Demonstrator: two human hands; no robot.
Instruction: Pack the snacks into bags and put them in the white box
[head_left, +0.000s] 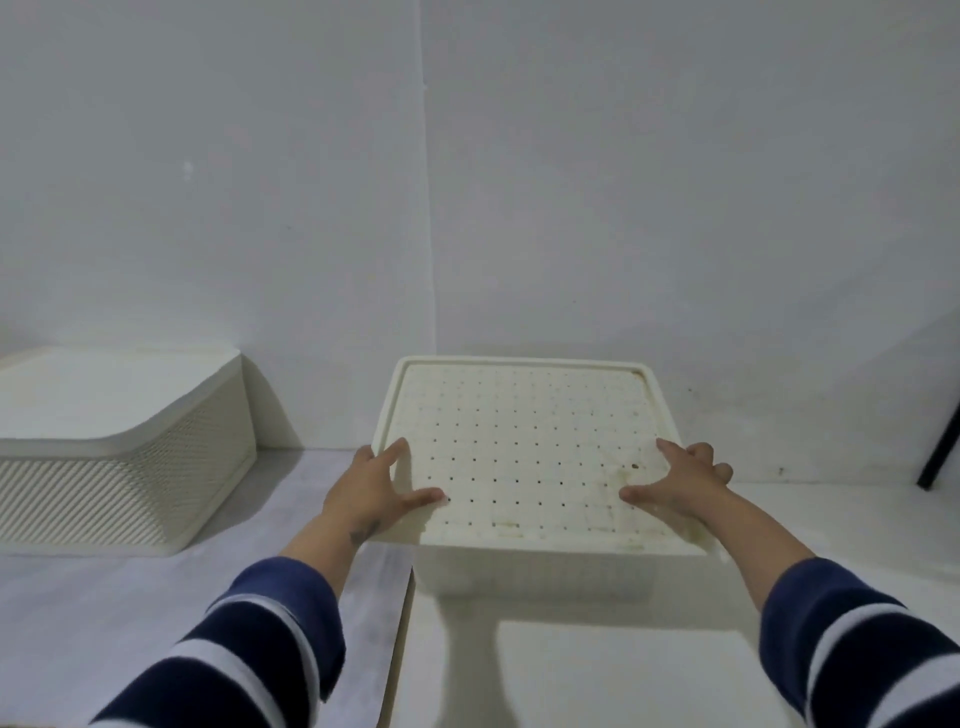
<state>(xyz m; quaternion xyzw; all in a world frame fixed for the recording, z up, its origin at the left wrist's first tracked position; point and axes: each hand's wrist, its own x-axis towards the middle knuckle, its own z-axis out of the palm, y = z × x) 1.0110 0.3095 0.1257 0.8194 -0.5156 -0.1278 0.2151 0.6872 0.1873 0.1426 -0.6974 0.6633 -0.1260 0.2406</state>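
A white box (530, 569) stands on the table in front of me, covered by a cream lid (524, 447) dotted with small holes. My left hand (371, 486) rests on the lid's near left corner, thumb on top and fingers spread along the edge. Over at the near right corner, my right hand (675, 486) lies the same way, thumb on the lid and fingers curled over the side. Both hands touch the lid. No snacks or bags are in view.
A second white box (119, 499) with a smooth lid and ribbed walls stands at the left against the wall. A dark rod (940, 447) leans at the far right. The white table (597, 670) has a seam running toward me left of the box.
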